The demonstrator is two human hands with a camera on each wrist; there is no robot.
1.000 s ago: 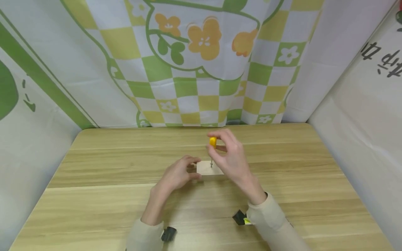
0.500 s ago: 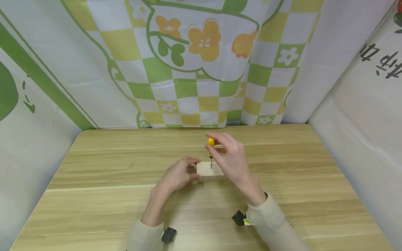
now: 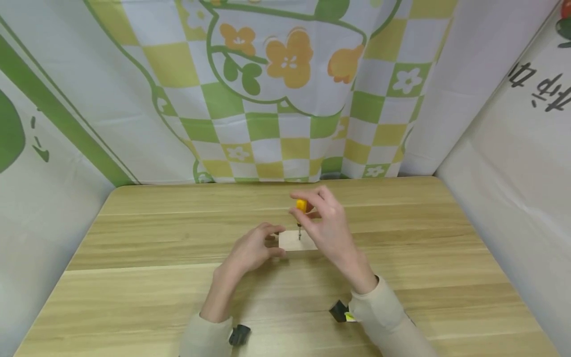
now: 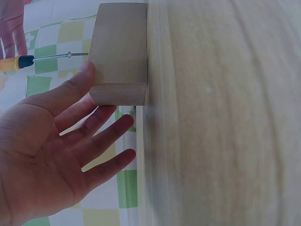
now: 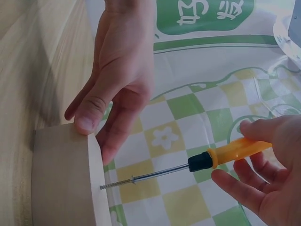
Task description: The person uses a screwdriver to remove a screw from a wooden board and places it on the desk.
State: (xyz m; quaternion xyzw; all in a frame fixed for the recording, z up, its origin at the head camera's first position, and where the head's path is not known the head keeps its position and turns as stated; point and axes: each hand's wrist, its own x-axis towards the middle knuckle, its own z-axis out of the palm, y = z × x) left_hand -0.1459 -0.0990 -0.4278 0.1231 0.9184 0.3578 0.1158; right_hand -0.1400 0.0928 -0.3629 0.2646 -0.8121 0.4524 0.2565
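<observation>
Your screwdriver handle [image 5: 237, 150]: smooth plastic, slightly glossy. Collar [image 5: 200, 161] on it: plastic, duller. Shaft [image 5: 162, 172]: bright metal, smooth and shiny. Your screw [image 5: 117, 183]: metal, rough along its thread. Your block [image 5: 63, 174]: bare-looking wood, matt, smooth-faced. The table [image 3: 147, 297] before you: wood-grained, smooth, with a soft sheen. The printed hanging [image 3: 263, 124] facing you: cloth by its look, faintly creased. Your sleeves [image 3: 379, 305]: matt cloth.

Plain beige sleeves reach both wrists, the left sleeve [image 3: 207, 336] and the right sleeve [image 3: 379, 305] ending in smooth cuffs. A small, angular black device [image 3: 239, 335] sits on the inner side of the left one; a similar black piece [image 3: 339, 311] on the right bears a bright yellow-green patch [image 3: 350, 316]. Both hands are bare.
</observation>
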